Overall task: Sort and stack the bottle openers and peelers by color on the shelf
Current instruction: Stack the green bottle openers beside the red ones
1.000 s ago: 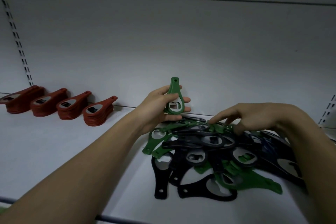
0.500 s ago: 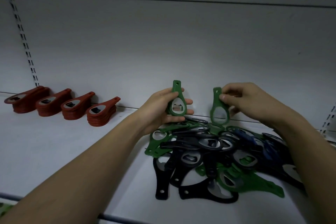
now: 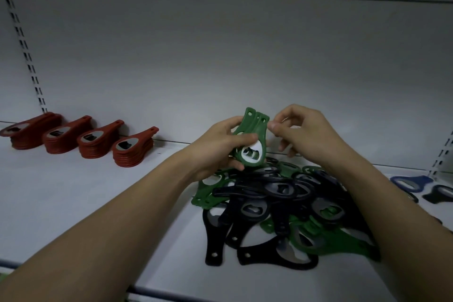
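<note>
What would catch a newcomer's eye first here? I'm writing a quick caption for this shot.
Both hands at centre: the left hand grips a small bunch of green openers, the right hand pinching its top. Below lies a tangled pile of black and green openers; four neat red stacks line the shelf's back left.

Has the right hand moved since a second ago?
Yes. The right hand rose from the mixed pile and went left to the green openers in the left hand.
</note>
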`<state>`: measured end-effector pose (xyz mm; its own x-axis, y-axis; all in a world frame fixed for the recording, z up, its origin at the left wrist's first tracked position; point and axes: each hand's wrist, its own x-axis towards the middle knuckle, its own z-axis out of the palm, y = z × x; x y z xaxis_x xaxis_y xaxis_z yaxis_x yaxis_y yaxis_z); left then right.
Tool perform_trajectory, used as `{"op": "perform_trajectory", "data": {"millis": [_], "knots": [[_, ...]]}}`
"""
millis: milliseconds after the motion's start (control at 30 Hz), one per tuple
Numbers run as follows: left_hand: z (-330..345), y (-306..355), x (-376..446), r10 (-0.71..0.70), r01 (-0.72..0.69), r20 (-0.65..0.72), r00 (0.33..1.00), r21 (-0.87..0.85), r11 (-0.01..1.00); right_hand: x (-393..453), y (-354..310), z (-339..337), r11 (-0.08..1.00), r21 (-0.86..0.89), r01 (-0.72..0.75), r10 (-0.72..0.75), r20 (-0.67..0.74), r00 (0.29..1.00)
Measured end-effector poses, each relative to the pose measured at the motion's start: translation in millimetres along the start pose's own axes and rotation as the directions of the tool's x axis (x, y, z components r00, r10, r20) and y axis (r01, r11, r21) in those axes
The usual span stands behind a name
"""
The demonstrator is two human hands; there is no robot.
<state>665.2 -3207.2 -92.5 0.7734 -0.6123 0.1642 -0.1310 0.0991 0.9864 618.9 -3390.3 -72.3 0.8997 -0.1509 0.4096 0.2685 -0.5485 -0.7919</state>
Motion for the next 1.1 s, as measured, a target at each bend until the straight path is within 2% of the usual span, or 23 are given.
{"op": "perform_trajectory", "data": {"millis": [67,200,333,467,600,800,900,1000,1100], "knots": [[-0.8,2.8,-0.2,0.012,-0.012,0.004,1.0,-0.007,1.0,1.8,3.3,-10.3,0.999,-0.052,-0.002,0.004,0.042,0.999],[-2.3,4.6,0.0,0.021,-0.023,-0.025,0.999,-0.089,0.996,5.5,14.9,-30.0,0.933,-0.354,0.055,0.025,0.217,0.976],[-2.8,3.2,0.9,0.017,-0.026,-0.07,0.997,-0.126,0.992,2.9,15.0,-37.2,0.85,-0.513,0.116,0.136,0.428,0.894],[-5.6,2.6,3.5,0.017,-0.029,-0.13,0.991,-0.097,0.995,1.1,17.0,-34.4,0.805,-0.577,0.137,0.238,0.525,0.817],[-9.0,-1.0,7.7,-0.043,0.024,-0.196,0.98,-0.099,0.995,4.3,21.8,-35.3,0.825,-0.555,0.106,0.25,0.527,0.812],[-8.8,-0.7,7.1,-0.068,0.035,-0.2,0.977,-0.163,0.986,5.0,25.7,-34.0,0.845,-0.526,0.097,0.229,0.521,0.822],[-8.1,1.0,4.6,-0.061,0.032,-0.187,0.98,-0.156,0.987,4.7,23.3,-40.5,0.85,-0.513,0.116,0.163,0.467,0.869],[-7.2,1.4,3.4,-0.056,0.033,-0.191,0.98,-0.122,0.992,8.5,25.0,-51.7,0.863,-0.493,0.109,0.075,0.339,0.938],[-6.6,0.6,3.3,-0.066,0.045,-0.201,0.977,-0.107,0.993,8.6,27.1,-56.3,0.862,-0.502,0.074,0.118,0.34,0.933]]}}
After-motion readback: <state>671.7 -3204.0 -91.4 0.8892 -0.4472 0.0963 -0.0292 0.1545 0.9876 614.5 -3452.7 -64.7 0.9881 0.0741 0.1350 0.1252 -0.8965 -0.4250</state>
